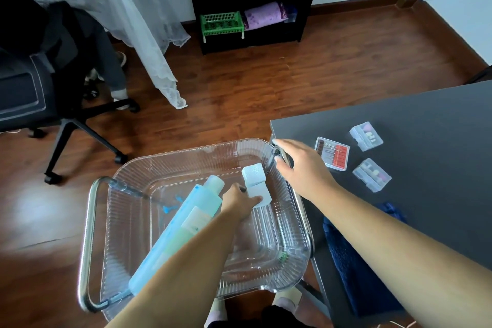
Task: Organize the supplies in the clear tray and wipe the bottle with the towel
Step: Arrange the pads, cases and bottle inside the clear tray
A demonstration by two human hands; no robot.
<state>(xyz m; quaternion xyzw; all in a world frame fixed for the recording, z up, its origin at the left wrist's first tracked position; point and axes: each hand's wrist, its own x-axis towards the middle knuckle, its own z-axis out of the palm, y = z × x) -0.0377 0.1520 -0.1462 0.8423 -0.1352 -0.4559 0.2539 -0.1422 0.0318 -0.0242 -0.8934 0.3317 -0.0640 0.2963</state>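
A clear ribbed tray (186, 168) with metal handles sits in front of me, left of the dark table. Inside it a pale green bottle (197, 210) lies on its side beside a long light-blue file (165, 242). Two white blocks lie at the tray's far right: my left hand (238, 202) grips the nearer block (259, 193), and the other block (254, 173) rests just behind it. At the tray's right rim, by the table corner, my right hand (298, 165) holds a dark object (279, 154). A dark blue towel (354, 255) lies on the table under my right forearm.
Three small cases of drill bits (332, 156) lie on the dark table (426, 120) to the right. A black office chair (40, 93) stands at the left on the wood floor. A black shelf (253, 2) is at the back.
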